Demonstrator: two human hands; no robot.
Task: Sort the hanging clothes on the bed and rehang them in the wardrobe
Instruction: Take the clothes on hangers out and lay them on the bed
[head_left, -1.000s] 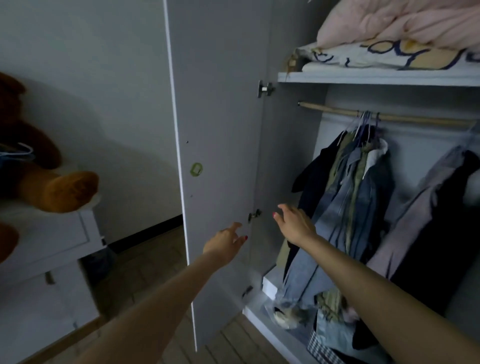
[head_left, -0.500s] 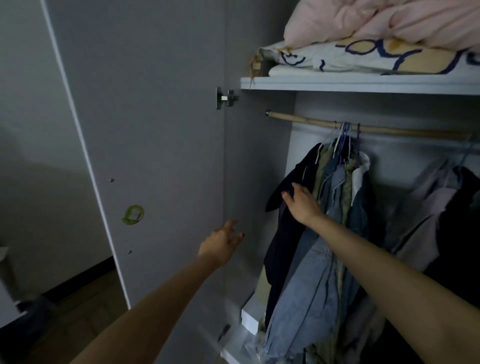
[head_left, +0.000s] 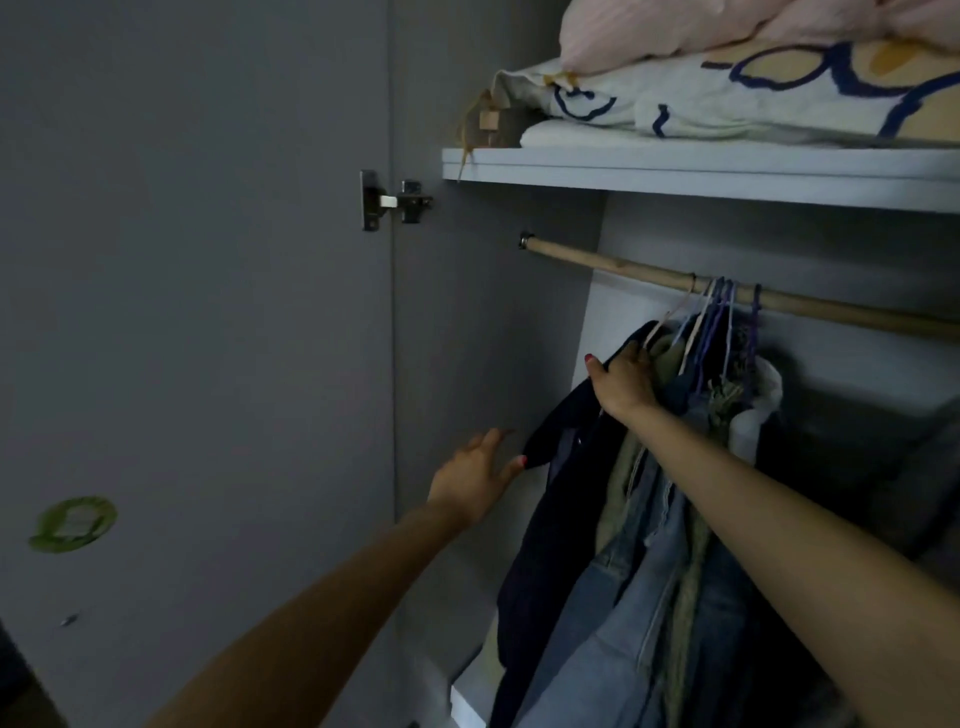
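In the head view, the right hand (head_left: 623, 382) is in the middle of the frame, with its fingers curled round the top of a dark jacket (head_left: 545, 519). The jacket hangs with other clothes (head_left: 649, 571) from a wooden rod (head_left: 613, 265) at the right. The left hand (head_left: 475, 478), lower down, has its fingers spread, and one fingertip touches the jacket's sleeve. A grey door (head_left: 208, 312) fills the left side.

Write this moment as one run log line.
right hand: grips dark jacket shoulder | left hand: open, touching its sleeve | clothes on rod
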